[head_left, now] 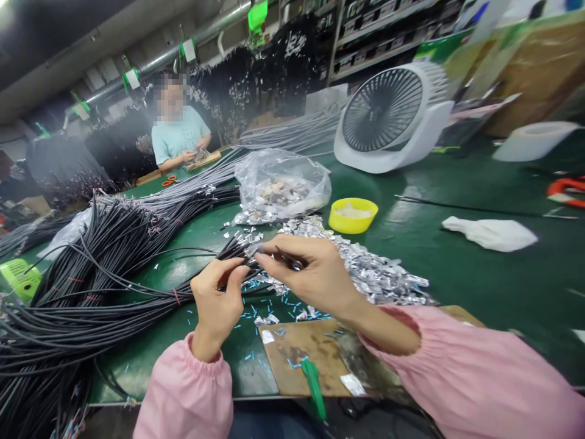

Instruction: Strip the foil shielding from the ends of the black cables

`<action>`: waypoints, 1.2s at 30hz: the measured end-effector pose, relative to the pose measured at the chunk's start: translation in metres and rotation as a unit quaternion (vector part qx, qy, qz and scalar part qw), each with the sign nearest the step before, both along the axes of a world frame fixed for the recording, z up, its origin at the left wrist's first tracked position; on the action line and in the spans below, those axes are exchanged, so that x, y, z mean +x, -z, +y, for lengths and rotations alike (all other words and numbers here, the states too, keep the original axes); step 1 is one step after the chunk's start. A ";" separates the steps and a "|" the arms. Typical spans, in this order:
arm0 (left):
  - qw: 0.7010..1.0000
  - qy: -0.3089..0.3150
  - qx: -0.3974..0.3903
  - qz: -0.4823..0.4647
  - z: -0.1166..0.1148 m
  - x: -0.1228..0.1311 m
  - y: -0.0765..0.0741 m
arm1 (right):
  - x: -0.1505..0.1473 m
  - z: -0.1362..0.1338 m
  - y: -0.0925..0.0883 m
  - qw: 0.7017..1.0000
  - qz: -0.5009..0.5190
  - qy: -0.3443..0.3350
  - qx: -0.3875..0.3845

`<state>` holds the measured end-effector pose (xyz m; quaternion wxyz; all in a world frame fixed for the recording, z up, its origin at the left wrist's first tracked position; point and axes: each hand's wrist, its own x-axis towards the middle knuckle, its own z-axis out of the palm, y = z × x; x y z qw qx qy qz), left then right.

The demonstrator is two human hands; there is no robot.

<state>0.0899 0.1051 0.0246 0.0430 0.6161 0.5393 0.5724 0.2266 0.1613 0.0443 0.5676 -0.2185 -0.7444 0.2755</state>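
My left hand (218,300) is closed, thumb and forefinger pinching a thin black cable near its end. Just beyond it, my right hand (315,274) pinches silver foil (253,249) at the cable tips; something dark shows under its curled fingers, too hidden to name. Leading left from my hands is a bundle of black cables (137,311), tied with red bands. Behind and below my right hand spreads a heap of silver foil scraps (379,271). Small blue bits (249,314) are scattered on the green table (183,268) under both hands.
At the front edge lies a brown board (292,353) with a green-handled tool (313,387). Beyond my hands are a plastic bag (283,183), a yellow dish (353,216) and a white fan (393,116). A person (180,137) works across the table. Orange-handled scissors (169,181) lie there.
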 end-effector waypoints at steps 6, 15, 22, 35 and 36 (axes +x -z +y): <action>0.998 -0.018 0.022 -0.064 -0.002 -0.001 0.001 | 0.000 0.001 0.005 0.997 -0.053 0.026 -0.054; 0.994 -0.044 0.083 -0.061 -0.005 -0.003 -0.004 | 0.001 -0.003 0.001 0.996 -0.057 -0.057 -0.036; 0.994 -0.041 0.101 -0.027 -0.008 -0.003 -0.004 | 0.001 -0.004 0.000 0.991 -0.050 -0.087 -0.087; 0.974 -0.140 0.155 0.087 -0.010 0.003 0.002 | -0.001 -0.005 0.002 0.990 -0.050 -0.073 -0.108; 0.975 -0.143 0.146 0.091 -0.011 0.003 0.002 | -0.001 -0.005 0.002 0.991 -0.048 -0.070 -0.107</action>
